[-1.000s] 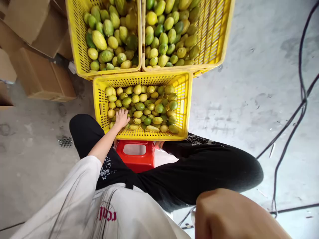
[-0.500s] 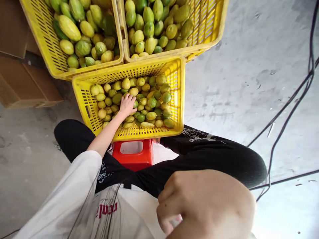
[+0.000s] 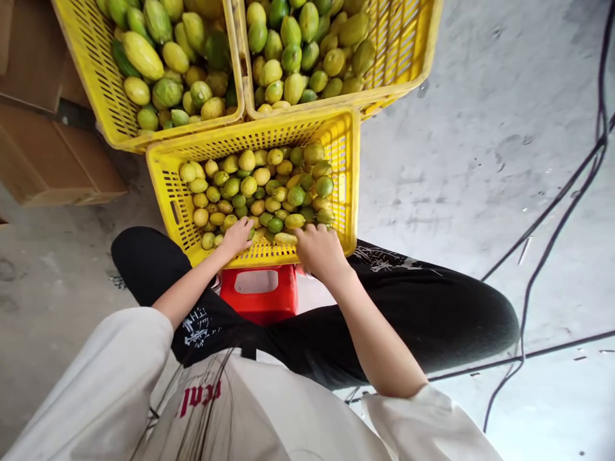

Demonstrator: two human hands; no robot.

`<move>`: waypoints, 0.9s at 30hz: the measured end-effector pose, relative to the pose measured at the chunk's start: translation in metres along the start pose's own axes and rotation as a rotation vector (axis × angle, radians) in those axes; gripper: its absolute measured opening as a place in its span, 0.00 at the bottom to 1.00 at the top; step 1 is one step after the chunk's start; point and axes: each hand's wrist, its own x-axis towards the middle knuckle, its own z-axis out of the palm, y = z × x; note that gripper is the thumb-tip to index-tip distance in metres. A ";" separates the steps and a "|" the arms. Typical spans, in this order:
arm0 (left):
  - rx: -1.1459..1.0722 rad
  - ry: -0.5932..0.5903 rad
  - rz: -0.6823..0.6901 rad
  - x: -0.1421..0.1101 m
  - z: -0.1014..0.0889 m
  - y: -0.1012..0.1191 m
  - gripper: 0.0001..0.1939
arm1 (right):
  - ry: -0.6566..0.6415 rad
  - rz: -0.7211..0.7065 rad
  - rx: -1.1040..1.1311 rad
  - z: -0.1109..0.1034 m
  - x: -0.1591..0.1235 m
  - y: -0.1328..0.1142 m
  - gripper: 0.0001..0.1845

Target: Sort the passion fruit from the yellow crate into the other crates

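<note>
- Your right hand (image 3: 319, 250) has moved furthest: half a second ago it is up close to the camera above your lap, and now it reaches the near side of the front crate (image 3: 355, 186).
- Your left hand (image 3: 236, 235) has drawn back from the middle of the fruit (image 3: 294, 221) to the same near side.
- The fruit, yellow and green, lies loose in the front crate, lower than its rim; bare slotted wall shows above it on the left, far and right sides.
- You have open room over the heap: most of it lies uncovered beyond your hands, and a gap separates them.
- The far rim is tight for you, right beside the back left crate (image 3: 177, 133) and the back right crate (image 3: 401, 38).
- Your left hand is palm down, its fingers extended over fruit near the wall; I cannot tell whether they pinch any.
- Your right hand has its back up and fingers bent, beside a long pale fruit (image 3: 285, 239); its grip is hidden.
- Both your forearms slant forward and inward over your legs, with the red stool (image 3: 259, 304) between, just at the crate's near edge.
- To your right, grey floor (image 3: 432, 179) stretches to black cables (image 3: 602, 131); at far left stand cardboard boxes (image 3: 52, 157).
</note>
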 end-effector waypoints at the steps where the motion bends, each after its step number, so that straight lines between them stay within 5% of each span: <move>1: -0.033 -0.007 -0.066 -0.003 0.002 0.002 0.29 | -0.034 0.058 -0.028 0.006 0.013 0.003 0.22; 4: -0.108 -0.039 -0.194 -0.012 0.003 0.006 0.26 | -0.117 0.065 0.069 0.023 0.045 0.016 0.23; 10: -0.172 -0.083 -0.180 -0.038 0.010 0.008 0.24 | 0.066 0.109 0.069 0.047 0.069 0.022 0.23; 16: -0.312 0.122 -0.232 -0.068 0.022 0.017 0.23 | 0.298 0.141 0.118 0.059 0.086 0.035 0.22; 21: -0.381 0.292 -0.377 -0.076 0.037 0.035 0.24 | 0.504 0.338 0.160 0.051 0.115 0.050 0.24; 24: -0.399 0.313 -0.480 -0.071 0.043 0.042 0.24 | 0.435 0.462 0.163 0.041 0.134 0.051 0.31; 27: -0.405 0.355 -0.443 -0.068 0.047 0.044 0.25 | 0.356 0.513 0.168 0.037 0.146 0.052 0.35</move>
